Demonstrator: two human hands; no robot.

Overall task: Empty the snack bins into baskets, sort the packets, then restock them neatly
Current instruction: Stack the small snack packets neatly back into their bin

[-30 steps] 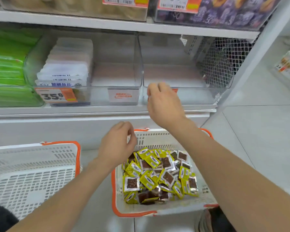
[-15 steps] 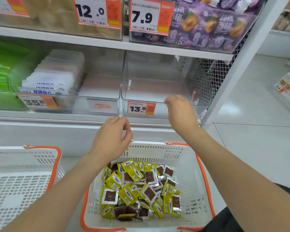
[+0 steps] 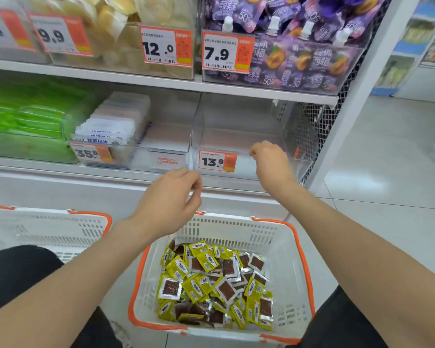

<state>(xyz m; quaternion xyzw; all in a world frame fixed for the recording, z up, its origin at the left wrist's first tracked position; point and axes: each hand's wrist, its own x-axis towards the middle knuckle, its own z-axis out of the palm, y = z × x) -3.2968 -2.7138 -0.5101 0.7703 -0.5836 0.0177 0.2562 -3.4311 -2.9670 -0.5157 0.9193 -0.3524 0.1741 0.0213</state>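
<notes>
An empty clear bin with a 13.8 price tag sits on the lower shelf. My right hand hooks its curled fingers over the right part of the bin's front rim. Just below the bin's front left corner hovers my left hand, fingers loosely curled, nothing visible in them. Directly below, on the floor, a white basket with orange rim holds a heap of yellow and brown snack packets. A second white basket stands to the left, its contents mostly out of sight.
Left of the empty bin, another clear bin holds white packets, then green packs. The upper shelf carries purple jelly pouches and pale snack bags. A wire mesh side panel closes the shelf's right end; tiled floor lies beyond.
My right hand slid right along the empty bin's front rim. My left hand rose from over the basket to the bin's front left corner. The view tilted up and drew back.
</notes>
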